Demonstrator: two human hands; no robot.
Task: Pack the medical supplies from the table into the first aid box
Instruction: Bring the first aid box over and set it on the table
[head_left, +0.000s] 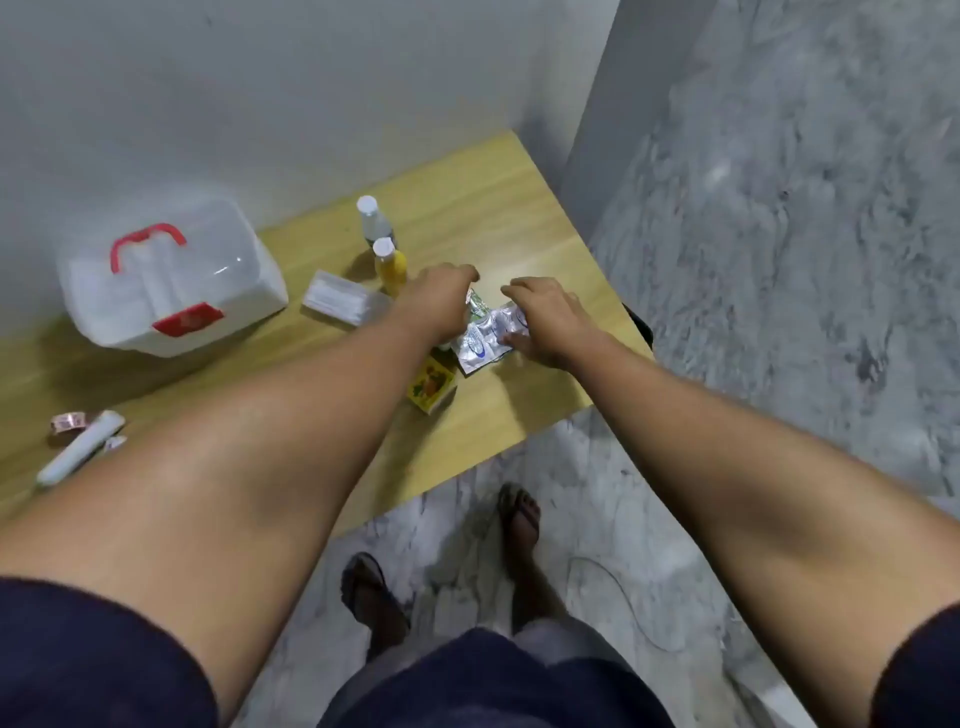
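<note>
Reaching forward together, both bare arms stretch out over the wooden table (493, 208), elbows low and dark sleeves at the bottom corners of the view. The first aid box (171, 280), white and translucent with a red handle and a red latch, sits at the table's far left against the wall, lid down, and its contents cannot be made out through the plastic. It stands well apart from where the hands are working.

The left hand (439, 301) is palm down, knuckles toward the camera, fingers curled over the upper end of a small pile of packets; whether that grip has actually closed on anything cannot be told, since the fingers hide what is under them. The right hand (545, 322) is also palm down, fingers spread and bent, its fingertips pressing on the silver foil packet (480, 345) that lies flat on the table between the two hands. That grip looks loose, resting on the foil rather than lifting it. A green-edged packet (475, 306) peeks out just beside the left hand's knuckles.

A clear flat box of white supplies (343, 299) lies between the first aid box and the left forearm. Behind it stand a yellow bottle (390, 265) and a clear bottle (373, 218), both white-capped and upright. A small yellow carton (431, 384) lies just under the left wrist. At the near left edge rest a white tube (80, 447) and a pink tape roll (67, 421).
</note>
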